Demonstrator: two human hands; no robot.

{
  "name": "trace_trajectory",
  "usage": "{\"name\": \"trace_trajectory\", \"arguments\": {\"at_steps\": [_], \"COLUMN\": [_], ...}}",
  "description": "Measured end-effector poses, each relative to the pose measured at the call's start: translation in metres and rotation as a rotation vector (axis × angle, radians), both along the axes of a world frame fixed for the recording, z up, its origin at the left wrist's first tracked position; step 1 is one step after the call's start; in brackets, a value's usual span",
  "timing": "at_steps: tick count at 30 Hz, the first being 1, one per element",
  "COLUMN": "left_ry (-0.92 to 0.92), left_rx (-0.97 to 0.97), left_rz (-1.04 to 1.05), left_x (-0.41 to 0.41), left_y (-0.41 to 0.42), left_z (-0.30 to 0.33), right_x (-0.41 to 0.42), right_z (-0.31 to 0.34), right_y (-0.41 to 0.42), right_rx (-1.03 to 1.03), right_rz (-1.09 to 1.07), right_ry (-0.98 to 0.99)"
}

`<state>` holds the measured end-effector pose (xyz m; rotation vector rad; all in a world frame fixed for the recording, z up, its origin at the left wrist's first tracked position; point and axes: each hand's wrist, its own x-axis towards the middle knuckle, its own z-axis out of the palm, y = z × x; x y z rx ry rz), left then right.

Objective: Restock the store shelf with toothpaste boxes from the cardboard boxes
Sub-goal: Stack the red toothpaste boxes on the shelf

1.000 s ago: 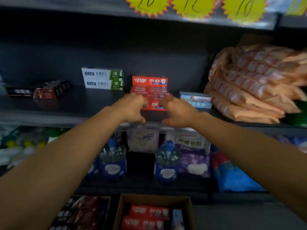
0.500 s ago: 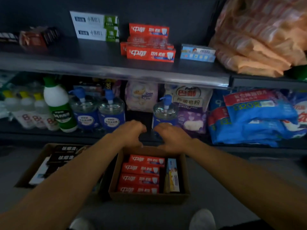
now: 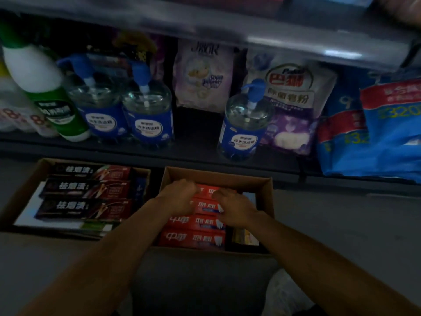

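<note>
Red toothpaste boxes lie stacked flat in the cardboard box on the floor. Left hand and right hand rest curled over the far ones; whether either grip has closed, I cannot tell. Tightly packed, slick boxes may slip or drag neighbours out.
</note>
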<state>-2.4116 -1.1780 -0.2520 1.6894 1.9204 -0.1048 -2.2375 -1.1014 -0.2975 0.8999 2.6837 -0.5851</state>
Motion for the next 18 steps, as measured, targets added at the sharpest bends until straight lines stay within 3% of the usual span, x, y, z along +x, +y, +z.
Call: {"name": "trace_trajectory", "arguments": {"at_steps": [9,18], "left_ry": [-0.070,-0.076], "left_rx": [-0.036,-0.057], "left_rz": [0.035,0.051], "left_x": [-0.013,-0.023], "left_y": [0.013,0.015], "left_z": [-0.044,-0.057], "right_x": [-0.020,-0.020], "right_z": [-0.058,-0.069], "right_y": [0.012,0.007], "right_rx": [0.005,0.057], "right_rz": [-0.005,0.017], "right_ry": [-0.034,-0.042]}}
